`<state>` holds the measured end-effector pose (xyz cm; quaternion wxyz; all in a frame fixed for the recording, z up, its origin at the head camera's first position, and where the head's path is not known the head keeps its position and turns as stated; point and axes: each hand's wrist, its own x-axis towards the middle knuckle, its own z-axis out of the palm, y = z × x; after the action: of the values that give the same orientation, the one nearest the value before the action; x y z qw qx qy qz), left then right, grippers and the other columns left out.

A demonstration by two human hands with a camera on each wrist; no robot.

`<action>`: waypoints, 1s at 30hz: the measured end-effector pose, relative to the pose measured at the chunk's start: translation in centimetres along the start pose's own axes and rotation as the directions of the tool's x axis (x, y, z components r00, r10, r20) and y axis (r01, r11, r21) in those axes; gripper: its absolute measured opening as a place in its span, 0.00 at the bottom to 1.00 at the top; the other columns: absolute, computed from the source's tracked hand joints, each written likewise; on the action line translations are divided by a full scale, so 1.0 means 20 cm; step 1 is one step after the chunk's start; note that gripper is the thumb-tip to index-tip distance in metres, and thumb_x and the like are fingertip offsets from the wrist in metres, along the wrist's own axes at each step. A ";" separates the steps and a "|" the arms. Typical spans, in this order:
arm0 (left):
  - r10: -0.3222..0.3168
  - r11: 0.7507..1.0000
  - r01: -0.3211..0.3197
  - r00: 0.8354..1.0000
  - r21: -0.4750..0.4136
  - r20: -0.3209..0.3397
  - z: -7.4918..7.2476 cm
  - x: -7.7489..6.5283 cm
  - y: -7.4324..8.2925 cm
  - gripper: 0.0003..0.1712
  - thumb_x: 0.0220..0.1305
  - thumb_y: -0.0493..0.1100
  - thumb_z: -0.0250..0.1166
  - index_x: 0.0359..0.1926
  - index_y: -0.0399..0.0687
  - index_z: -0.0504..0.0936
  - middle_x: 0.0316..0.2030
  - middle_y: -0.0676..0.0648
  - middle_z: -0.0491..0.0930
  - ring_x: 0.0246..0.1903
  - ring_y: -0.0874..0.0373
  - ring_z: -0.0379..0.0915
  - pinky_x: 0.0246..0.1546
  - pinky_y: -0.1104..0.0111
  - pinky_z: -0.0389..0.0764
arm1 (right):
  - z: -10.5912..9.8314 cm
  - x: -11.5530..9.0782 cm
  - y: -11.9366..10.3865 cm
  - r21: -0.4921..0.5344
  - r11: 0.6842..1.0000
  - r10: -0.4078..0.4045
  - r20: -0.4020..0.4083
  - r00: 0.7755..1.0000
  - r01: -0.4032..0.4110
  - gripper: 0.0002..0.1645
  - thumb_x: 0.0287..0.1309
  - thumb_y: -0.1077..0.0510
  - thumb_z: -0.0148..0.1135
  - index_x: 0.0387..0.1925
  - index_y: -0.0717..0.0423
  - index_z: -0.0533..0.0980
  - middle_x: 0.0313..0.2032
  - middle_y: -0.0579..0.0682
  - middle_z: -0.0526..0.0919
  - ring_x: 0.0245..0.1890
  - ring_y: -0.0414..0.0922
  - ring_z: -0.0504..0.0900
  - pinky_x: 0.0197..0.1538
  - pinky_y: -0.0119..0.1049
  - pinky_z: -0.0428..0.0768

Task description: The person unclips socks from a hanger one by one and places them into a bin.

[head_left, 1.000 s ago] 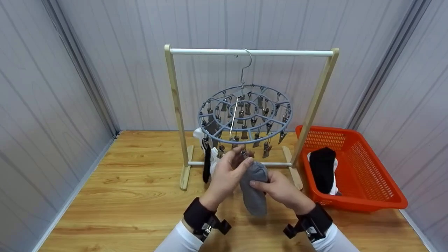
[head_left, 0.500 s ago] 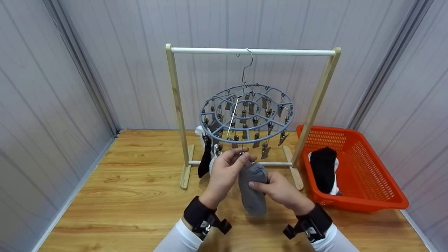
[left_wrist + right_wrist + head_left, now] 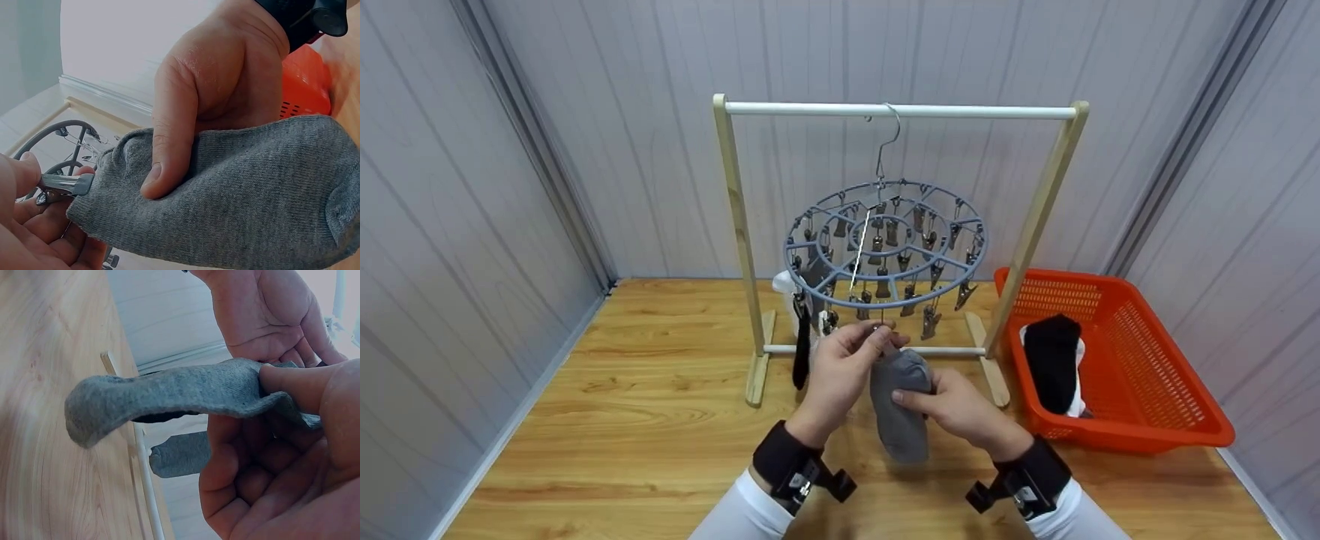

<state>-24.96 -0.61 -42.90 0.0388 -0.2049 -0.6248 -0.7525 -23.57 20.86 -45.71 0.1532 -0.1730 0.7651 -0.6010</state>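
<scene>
A grey sock [image 3: 900, 409] hangs toe down in my right hand [image 3: 960, 409], thumb on its front. My left hand [image 3: 844, 367] pinches a metal clip that hangs from the round grey drying hanger [image 3: 885, 302]. In the left wrist view the clip [image 3: 67, 183] lies between my left thumb and fingers, its tip over the sock's cuff. The right thumb presses on the sock's ribbed side a little below the cuff. The right wrist view shows the sock [image 3: 169, 394] edge-on, with the right fingers curled beneath it and another grey sock [image 3: 180, 455] behind.
The hanger hooks over the white bar [image 3: 975, 112] of a wooden stand [image 3: 1046, 217]. Black [image 3: 802, 345] and white socks hang at its left side; several bare clips dangle elsewhere. On the right, an orange basket [image 3: 1155, 352] holds a black sock [image 3: 1050, 364] over white ones.
My left hand has drawn slightly down and left with the clip. The hanger swayed right and back, and the hanging black sock swung with it. The right hand stays nearly still on the grey sock.
</scene>
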 end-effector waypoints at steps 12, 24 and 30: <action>0.023 1.000 -0.023 1.000 0.001 -0.006 0.00 0.00 0.01 0.13 0.83 0.43 0.66 0.52 0.38 0.91 0.46 0.41 0.94 0.53 0.47 0.89 0.57 0.63 0.85 | 0.00 0.00 -0.01 -0.014 1.000 0.003 -0.005 1.000 -0.003 0.22 0.80 0.54 0.68 0.62 0.69 0.84 0.54 0.58 0.91 0.51 0.45 0.90 0.50 0.37 0.87; 0.066 0.997 -0.066 0.998 0.027 -0.005 -0.02 0.00 0.00 0.13 0.84 0.42 0.65 0.49 0.38 0.94 0.44 0.41 0.94 0.54 0.47 0.89 0.57 0.61 0.86 | 0.00 -0.01 -0.03 -0.049 0.999 0.005 -0.009 1.000 -0.006 0.19 0.80 0.54 0.68 0.57 0.67 0.87 0.49 0.54 0.92 0.47 0.43 0.89 0.47 0.36 0.86; 0.059 0.998 -0.059 0.998 0.013 -0.025 -0.01 0.00 0.00 0.14 0.83 0.41 0.66 0.50 0.35 0.93 0.44 0.39 0.93 0.52 0.46 0.90 0.57 0.59 0.88 | -0.04 -0.01 -0.03 -0.079 0.997 0.017 -0.026 1.000 -0.019 0.19 0.80 0.53 0.68 0.55 0.66 0.87 0.45 0.51 0.92 0.45 0.42 0.88 0.46 0.35 0.85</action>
<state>-25.10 -0.86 -43.00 0.0701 -0.2134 -0.6223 -0.7498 -23.69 21.47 -45.01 0.1418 -0.1645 0.7917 -0.5710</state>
